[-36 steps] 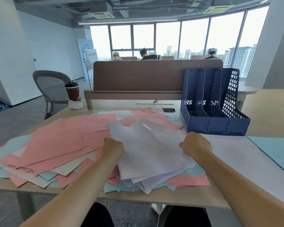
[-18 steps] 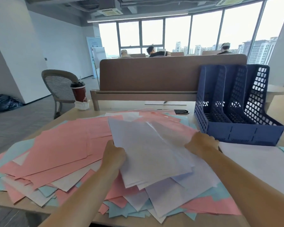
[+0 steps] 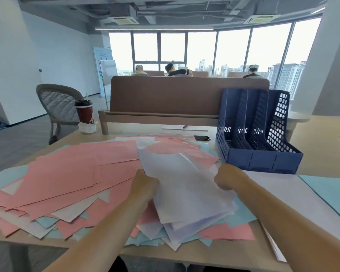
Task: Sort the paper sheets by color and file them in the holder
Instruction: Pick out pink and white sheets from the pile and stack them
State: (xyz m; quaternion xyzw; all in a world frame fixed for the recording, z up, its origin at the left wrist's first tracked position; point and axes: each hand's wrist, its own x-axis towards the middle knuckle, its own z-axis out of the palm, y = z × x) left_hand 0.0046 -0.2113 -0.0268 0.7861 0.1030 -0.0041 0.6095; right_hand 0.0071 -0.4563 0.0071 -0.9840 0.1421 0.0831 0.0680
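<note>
Both hands are on a bundle of white sheets point(image 3: 185, 191) in the middle of the table point(image 3: 314, 152). The left hand point(image 3: 145, 186) grips the bundle's left edge, fingers curled under the paper and out of sight. The right hand point(image 3: 227, 178) closes on the right edge, knuckles up, fingertips hidden behind the hand. The far end of the bundle is tilted up off the pile, while the near end lies on the loose sheets below. Pink sheets point(image 3: 77, 173) are spread in a messy fan over the left half of the table, mixed with pale blue sheets point(image 3: 241, 214) and more white ones poking out at the near edge. The dark blue holder point(image 3: 259, 160) stands upright on the table, right of the pile and just beyond the right hand, its slots facing the person. A large white sheet and a pale blue one lie flat at far right. A lidded cup point(image 3: 84, 112) stands at the table's far left corner, with a chair point(image 3: 57, 107) behind it. A dark phone point(image 3: 202, 137) lies near the holder's left side, and a brown partition point(image 3: 185, 95) runs behind.
</note>
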